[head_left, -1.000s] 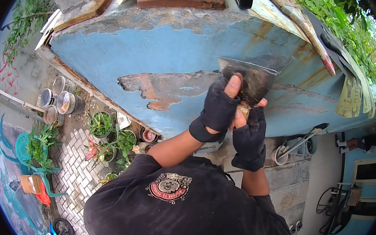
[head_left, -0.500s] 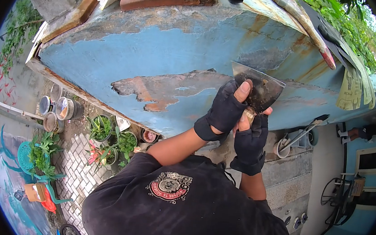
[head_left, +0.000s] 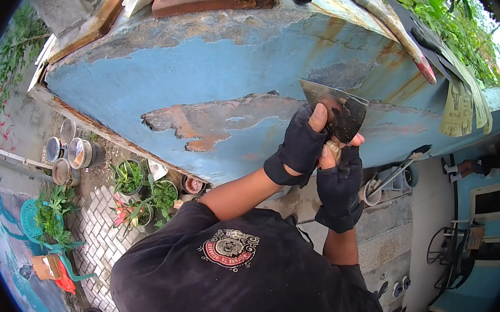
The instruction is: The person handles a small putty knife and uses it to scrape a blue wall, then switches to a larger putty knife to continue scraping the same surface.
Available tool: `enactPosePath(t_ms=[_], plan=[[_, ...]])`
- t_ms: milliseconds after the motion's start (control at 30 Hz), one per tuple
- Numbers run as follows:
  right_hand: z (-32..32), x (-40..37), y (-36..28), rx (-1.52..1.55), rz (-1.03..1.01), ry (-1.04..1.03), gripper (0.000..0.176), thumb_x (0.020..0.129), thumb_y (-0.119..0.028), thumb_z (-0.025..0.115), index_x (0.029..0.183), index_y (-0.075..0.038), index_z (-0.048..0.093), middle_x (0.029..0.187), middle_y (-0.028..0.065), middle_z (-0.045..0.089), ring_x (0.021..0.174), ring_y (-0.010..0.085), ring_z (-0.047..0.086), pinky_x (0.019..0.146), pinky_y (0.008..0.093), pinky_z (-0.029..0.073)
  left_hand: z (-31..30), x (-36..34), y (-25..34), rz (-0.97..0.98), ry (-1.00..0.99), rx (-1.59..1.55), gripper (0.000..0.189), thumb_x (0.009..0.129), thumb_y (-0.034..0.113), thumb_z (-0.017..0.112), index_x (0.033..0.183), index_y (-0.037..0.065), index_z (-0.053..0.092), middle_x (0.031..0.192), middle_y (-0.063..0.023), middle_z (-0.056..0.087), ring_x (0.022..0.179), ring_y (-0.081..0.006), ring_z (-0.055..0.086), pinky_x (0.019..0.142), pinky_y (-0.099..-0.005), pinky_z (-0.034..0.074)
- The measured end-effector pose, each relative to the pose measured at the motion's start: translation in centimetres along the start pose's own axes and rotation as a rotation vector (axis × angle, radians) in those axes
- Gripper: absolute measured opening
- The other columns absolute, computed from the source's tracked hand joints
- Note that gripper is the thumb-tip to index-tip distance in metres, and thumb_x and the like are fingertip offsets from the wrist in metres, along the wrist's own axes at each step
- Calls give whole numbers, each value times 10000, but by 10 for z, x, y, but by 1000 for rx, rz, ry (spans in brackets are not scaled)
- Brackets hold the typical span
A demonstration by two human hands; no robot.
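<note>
A paint scraper (head_left: pixel 346 112) with a wide, dirt-flecked metal blade is held up in front of the blue wall (head_left: pixel 234 65). My left hand (head_left: pixel 303 141), in a black fingerless glove, grips the blade's lower side with the thumb lying on its face. Below it, my right hand (head_left: pixel 340 185), gloved the same way, is closed around the short pale handle (head_left: pixel 334 150). Behind and left of the hands, a bare grey-brown patch (head_left: pixel 205 122) shows where the wall's paint is gone. Most of my fingers are hidden behind the tool.
Sandpaper sheets (head_left: pixel 460 109) hang over the wall's top at right, beside a red-tipped stick (head_left: pixel 427 70). Potted plants (head_left: pixel 131 175) and buckets (head_left: pixel 81 153) stand below at left. A white pail (head_left: pixel 371 193) holds long-handled tools. Another person (head_left: pixel 481 164) is at far right.
The scraper's blade has turned slightly and shifted a little left in view, with both hands still on it. The whole view has moved slightly.
</note>
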State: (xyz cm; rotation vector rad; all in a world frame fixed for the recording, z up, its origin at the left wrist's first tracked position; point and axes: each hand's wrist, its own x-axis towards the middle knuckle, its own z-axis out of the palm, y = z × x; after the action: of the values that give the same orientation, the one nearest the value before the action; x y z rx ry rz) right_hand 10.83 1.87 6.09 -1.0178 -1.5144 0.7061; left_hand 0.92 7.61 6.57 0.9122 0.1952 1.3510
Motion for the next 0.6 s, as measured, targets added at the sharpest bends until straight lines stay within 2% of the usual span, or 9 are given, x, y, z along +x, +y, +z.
enactPosePath(t_ms=[67, 133, 200, 233, 367, 433, 567, 600], plan=[[5, 0, 0, -23, -48, 27, 331, 968, -63, 528, 1291, -5, 487, 1020, 10, 592, 799, 44, 510, 680, 215, 436, 3, -2, 0, 4, 13, -14, 733, 966, 608, 378, 854, -59, 660, 817, -185, 690, 836, -308, 685, 786, -395, 543], [8, -4, 7, -45, -98, 54, 327, 971, -72, 527, 1290, -9, 490, 1008, 7, 597, 776, 39, 509, 657, 210, 432, 4, -5, 6, -39, 100, 4, 685, 968, 583, 411, 932, -60, 643, 831, -192, 691, 831, -302, 691, 774, -391, 549], [14, -13, 14, 28, 58, 91, 340, 980, -94, 524, 1306, -17, 470, 967, -8, 606, 695, 25, 495, 584, 195, 414, 9, -10, 16, -90, 133, 1, 651, 970, 565, 429, 990, -57, 622, 849, -191, 692, 831, -295, 692, 771, -384, 550], [19, -15, 11, 127, 86, 108, 339, 989, -106, 511, 1313, -25, 457, 871, -14, 605, 613, 22, 483, 519, 192, 389, 10, -12, 22, -143, 172, 2, 623, 971, 546, 448, 1049, -53, 600, 868, -190, 692, 831, -288, 694, 768, -377, 552], [36, -21, -7, 295, 150, 94, 327, 994, -113, 501, 1305, -23, 458, 795, -6, 586, 582, 35, 485, 507, 196, 390, 6, -18, 35, -199, 148, 23, 589, 972, 519, 473, 1119, -45, 556, 895, -185, 687, 832, -283, 696, 767, -365, 556], [44, -25, -9, 374, 225, 128, 357, 970, -70, 509, 1308, 27, 446, 1144, 59, 590, 999, 114, 560, 873, 265, 454, 1, -18, 37, -239, 138, 26, 569, 970, 509, 484, 1094, -40, 569, 906, -178, 683, 834, -280, 696, 761, -351, 554], [44, -23, 4, 272, 155, 122, 335, 958, -66, 524, 1277, 23, 474, 1095, 70, 608, 956, 127, 582, 843, 269, 463, -11, -18, 32, -218, 72, -64, 513, 985, 439, 503, 1121, -50, 579, 993, -167, 680, 841, -267, 701, 749, -349, 555], [42, -21, 9, 89, 4, 148, 344, 966, -85, 524, 1286, 27, 463, 1024, 56, 609, 869, 100, 567, 784, 243, 463, -15, -17, 28, -203, 15, -90, 516, 984, 442, 503, 1112, -52, 576, 989, -174, 680, 838, -269, 702, 756, -352, 554]])
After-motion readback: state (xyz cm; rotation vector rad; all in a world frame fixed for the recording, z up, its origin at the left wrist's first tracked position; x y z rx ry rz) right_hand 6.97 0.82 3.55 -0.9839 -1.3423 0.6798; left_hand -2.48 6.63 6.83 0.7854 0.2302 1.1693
